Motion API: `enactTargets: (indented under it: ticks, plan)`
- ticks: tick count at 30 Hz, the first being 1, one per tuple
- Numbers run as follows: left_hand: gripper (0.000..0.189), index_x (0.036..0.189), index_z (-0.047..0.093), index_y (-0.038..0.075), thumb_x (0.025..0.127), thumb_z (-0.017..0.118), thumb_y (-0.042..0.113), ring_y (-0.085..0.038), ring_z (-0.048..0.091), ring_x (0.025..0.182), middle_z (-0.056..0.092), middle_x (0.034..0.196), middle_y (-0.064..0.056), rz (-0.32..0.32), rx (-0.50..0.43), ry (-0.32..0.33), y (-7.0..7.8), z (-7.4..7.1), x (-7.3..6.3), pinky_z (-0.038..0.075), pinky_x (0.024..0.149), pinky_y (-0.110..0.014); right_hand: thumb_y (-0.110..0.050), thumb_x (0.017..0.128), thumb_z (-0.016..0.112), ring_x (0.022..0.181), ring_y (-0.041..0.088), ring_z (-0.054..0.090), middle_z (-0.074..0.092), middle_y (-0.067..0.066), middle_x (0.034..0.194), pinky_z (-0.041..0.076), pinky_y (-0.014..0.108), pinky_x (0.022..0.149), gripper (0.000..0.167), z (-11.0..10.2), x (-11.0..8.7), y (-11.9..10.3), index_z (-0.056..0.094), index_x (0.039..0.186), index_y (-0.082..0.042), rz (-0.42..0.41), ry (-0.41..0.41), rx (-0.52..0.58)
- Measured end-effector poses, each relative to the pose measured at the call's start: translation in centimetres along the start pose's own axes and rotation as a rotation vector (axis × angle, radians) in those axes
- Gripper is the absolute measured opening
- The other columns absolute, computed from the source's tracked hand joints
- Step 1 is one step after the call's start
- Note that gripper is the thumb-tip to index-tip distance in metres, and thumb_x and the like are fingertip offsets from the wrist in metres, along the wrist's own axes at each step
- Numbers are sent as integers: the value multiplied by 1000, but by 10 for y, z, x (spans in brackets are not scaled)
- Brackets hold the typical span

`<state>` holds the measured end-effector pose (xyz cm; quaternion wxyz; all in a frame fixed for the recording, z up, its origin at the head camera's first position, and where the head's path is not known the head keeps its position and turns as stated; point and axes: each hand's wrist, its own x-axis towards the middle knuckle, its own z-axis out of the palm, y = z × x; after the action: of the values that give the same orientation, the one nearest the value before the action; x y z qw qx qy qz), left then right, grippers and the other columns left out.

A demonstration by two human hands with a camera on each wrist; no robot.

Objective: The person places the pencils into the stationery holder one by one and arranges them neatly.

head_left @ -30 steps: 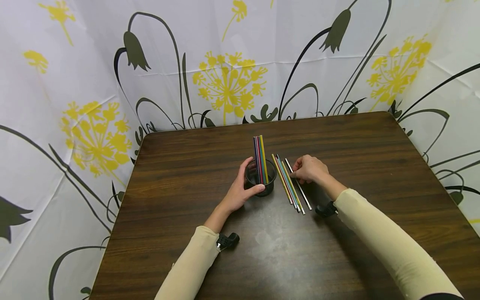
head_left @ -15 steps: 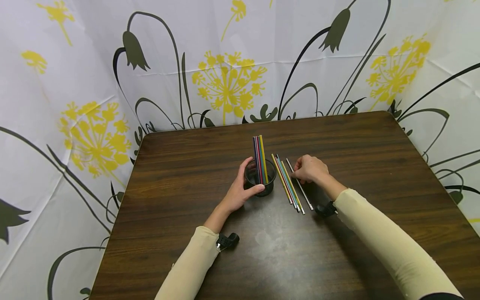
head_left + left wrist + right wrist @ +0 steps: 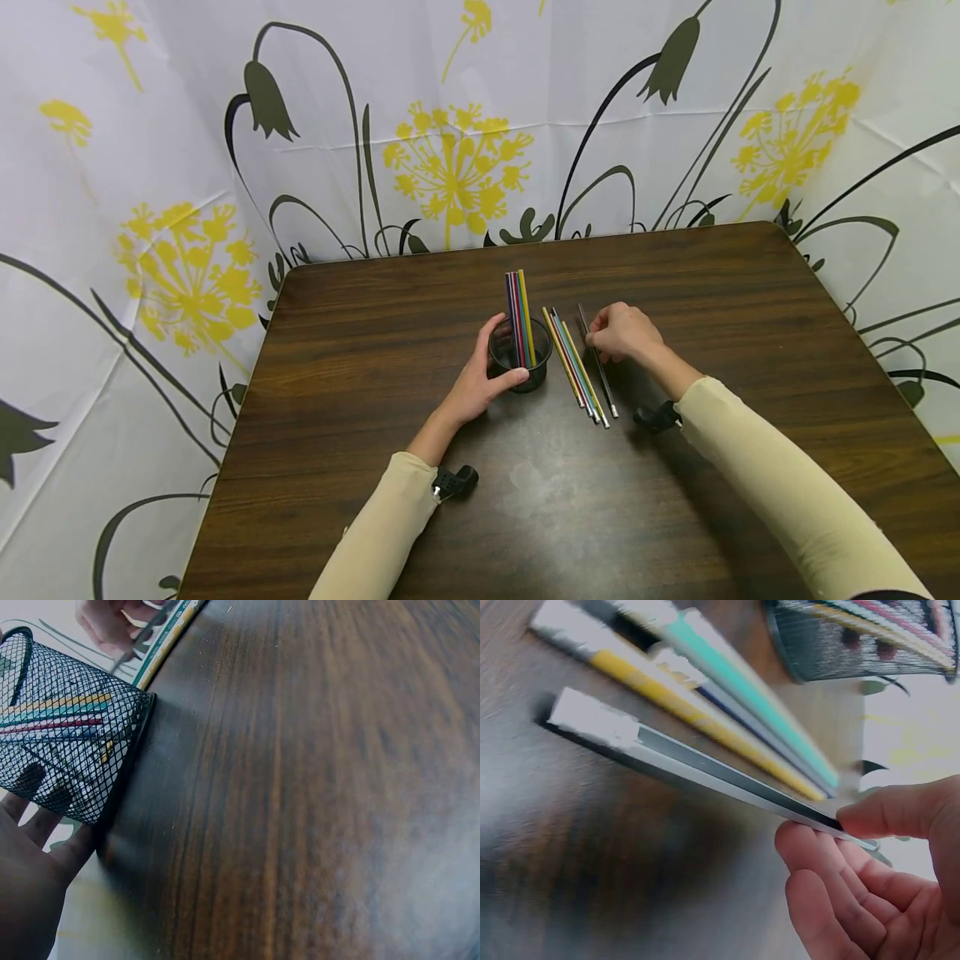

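Obscured or cropped: the right hand is covering part of the dark pencil, its far end being hard to make out past the fingers in the right wrist view. The left frame edge is cutting off the mesh cup in the left wrist view; the top edge is cropping it in the right. Mesh is veiling the lower ends of the pencils in the cup. Both sleeves are running out of the head view at the bottom.

Counted: one cup, standing upright at the centre of the head view; at least four pencils leaning inside it, exact number unclear; at least four loose pencils lying side by side just right of the cup, some overlapping; one dark pencil, held apart on their right; two black wrist devices; one brown tabletop.

Hands: the left hand is wrapping the cup, thumb on the near wall, fingers around the left and far side. The right is pinching the dark pencil between thumb and fingers.

Orientation: the dark pencil's long axis is running from upper left to lower right in the head view, its pale end pointing toward the bottom. Whether that end is touching the tabletop, one cannot tell.
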<state>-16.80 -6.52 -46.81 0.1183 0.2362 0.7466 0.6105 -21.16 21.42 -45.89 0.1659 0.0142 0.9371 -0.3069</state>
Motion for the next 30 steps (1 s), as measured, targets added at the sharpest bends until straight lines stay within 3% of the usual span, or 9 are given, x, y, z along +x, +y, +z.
enactTargets:
  ticks: [5,12,16,23,30]
  plan:
    - [85,156,13,11,91,67,11,-38,31,139,32,152,-20,-4,-1,-10,-2,0,1,23,110,-61,-24,90,64,61,19,68,70,3,69,48,34,62,17,-12,-7,-11,68,94,-9,-52,102,73]
    - [88,157,13,21,91,70,17,-29,32,140,33,152,-11,5,6,15,-33,0,7,24,110,-59,-21,87,63,66,20,70,69,4,80,51,32,58,18,-30,-21,-36,67,99,-9,-155,283,229]
    - [88,156,14,26,90,71,21,-22,34,139,35,151,-4,4,14,27,-39,1,8,26,111,-54,-17,86,64,61,16,68,69,5,79,52,30,56,15,-39,-28,-51,66,97,-8,-229,359,335]
    - [88,157,14,24,90,71,22,-22,35,138,36,150,-4,12,12,35,-40,2,9,27,110,-55,-9,86,67,58,15,66,68,11,81,54,31,53,11,-44,-37,-71,64,95,-2,-413,381,547]
    - [87,156,15,28,90,71,23,-21,36,137,37,150,-3,6,14,35,-39,2,8,27,110,-54,-7,87,70,57,15,65,71,19,90,52,29,53,13,-27,-44,-84,62,95,0,-545,370,615]
